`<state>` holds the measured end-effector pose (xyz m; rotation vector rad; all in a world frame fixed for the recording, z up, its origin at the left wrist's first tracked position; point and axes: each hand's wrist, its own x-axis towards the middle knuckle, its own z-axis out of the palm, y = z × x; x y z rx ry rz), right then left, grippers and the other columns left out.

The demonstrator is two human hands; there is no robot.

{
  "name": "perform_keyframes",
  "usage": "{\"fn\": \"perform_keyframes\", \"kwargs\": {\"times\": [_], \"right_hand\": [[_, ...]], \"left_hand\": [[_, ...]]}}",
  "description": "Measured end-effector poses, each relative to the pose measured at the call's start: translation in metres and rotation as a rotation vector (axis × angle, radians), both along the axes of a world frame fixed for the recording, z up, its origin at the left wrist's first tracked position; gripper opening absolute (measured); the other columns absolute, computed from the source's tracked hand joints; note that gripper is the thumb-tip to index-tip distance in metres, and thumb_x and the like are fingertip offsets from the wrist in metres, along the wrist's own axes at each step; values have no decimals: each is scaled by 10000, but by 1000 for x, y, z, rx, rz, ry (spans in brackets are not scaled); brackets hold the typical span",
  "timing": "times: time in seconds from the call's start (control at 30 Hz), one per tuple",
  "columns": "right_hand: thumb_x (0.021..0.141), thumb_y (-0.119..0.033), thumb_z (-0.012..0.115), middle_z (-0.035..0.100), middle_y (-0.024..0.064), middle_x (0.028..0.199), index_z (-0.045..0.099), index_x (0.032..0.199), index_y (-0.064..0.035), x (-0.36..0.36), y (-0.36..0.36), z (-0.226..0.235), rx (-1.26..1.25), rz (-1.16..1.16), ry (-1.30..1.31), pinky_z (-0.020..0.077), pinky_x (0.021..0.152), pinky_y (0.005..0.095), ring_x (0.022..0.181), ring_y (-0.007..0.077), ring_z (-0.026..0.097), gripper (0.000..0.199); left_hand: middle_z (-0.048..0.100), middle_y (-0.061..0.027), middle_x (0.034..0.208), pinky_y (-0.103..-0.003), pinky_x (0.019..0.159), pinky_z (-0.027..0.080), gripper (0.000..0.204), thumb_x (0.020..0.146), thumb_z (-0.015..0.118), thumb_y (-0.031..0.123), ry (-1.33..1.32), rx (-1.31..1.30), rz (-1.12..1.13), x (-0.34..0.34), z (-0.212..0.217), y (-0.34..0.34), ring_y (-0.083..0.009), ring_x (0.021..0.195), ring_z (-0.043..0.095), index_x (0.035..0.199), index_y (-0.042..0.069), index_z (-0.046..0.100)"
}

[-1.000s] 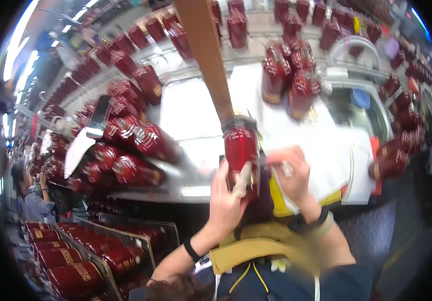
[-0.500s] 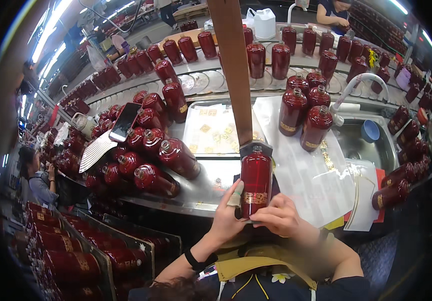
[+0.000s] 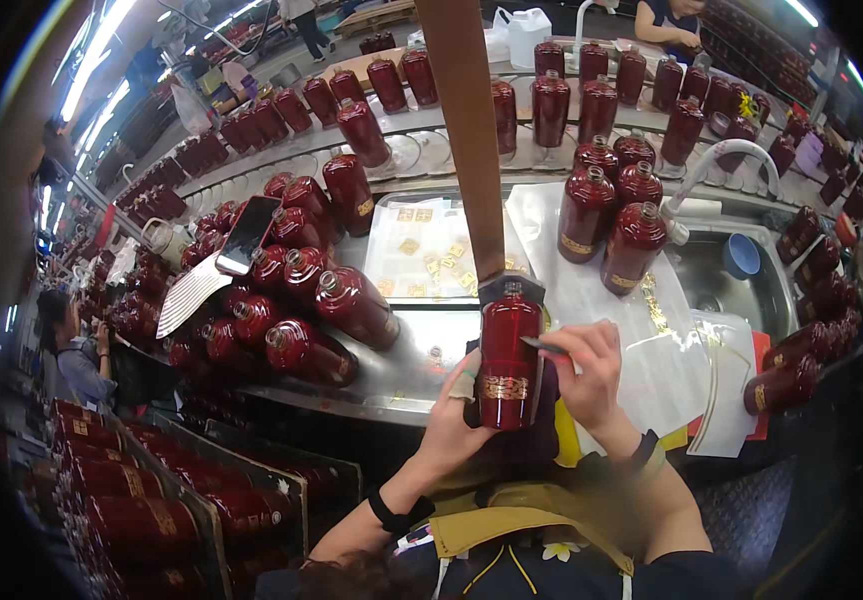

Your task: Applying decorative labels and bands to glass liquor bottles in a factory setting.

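Note:
A dark red glass bottle (image 3: 509,335) lies in front of me, its neck end toward a dark holder at the foot of a brown post. A gold patterned band (image 3: 506,387) runs around it near the base. My left hand (image 3: 451,428) grips the bottle's base from the left, and one of its fingers is wrapped in pale tape. In my right hand (image 3: 589,372) a slim dark tool (image 3: 543,346) is pinched, its tip at the bottle's right side; its exact kind does not show. Whether the tip touches the glass, I cannot tell.
Leaning red bottles (image 3: 356,305) crowd the left, with a phone (image 3: 249,236) on them. A tray (image 3: 416,225) holds gold pieces. Upright bottles (image 3: 586,215) stand at right beside a sink (image 3: 726,290) with a blue bowl (image 3: 741,258). Behind, a conveyor (image 3: 431,150) carries bottles.
My right hand has moved up from the bottle's base to its right side, and the dark tool now shows in it. Bottles on the conveyor have shifted to the right.

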<state>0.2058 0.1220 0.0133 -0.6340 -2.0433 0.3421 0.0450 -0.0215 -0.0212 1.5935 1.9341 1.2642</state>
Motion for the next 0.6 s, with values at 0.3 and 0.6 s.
{"fn": "perform_keyframes", "kwargs": {"times": [0.3, 0.6], "right_hand": [[792, -128, 771, 690, 19, 869, 737, 1001, -163, -5, -4, 1, -151, 59, 6, 482, 749, 384, 779, 232, 625, 215], [787, -130, 806, 686, -6, 901, 746, 1012, -162, 2, -8, -4, -114, 286, -56, 491, 712, 359, 754, 230, 580, 235]], "left_hand": [[529, -223, 1448, -421, 1114, 438, 1028, 677, 914, 125, 10, 33, -5, 0, 3, 9, -387, 1351, 530, 1543, -20, 379], [642, -193, 1119, -425, 935, 507, 578, 706, 890, 159, -159, -94, -90, -7, 3, 22, -369, 1041, 639, 1184, -9, 611]]}}
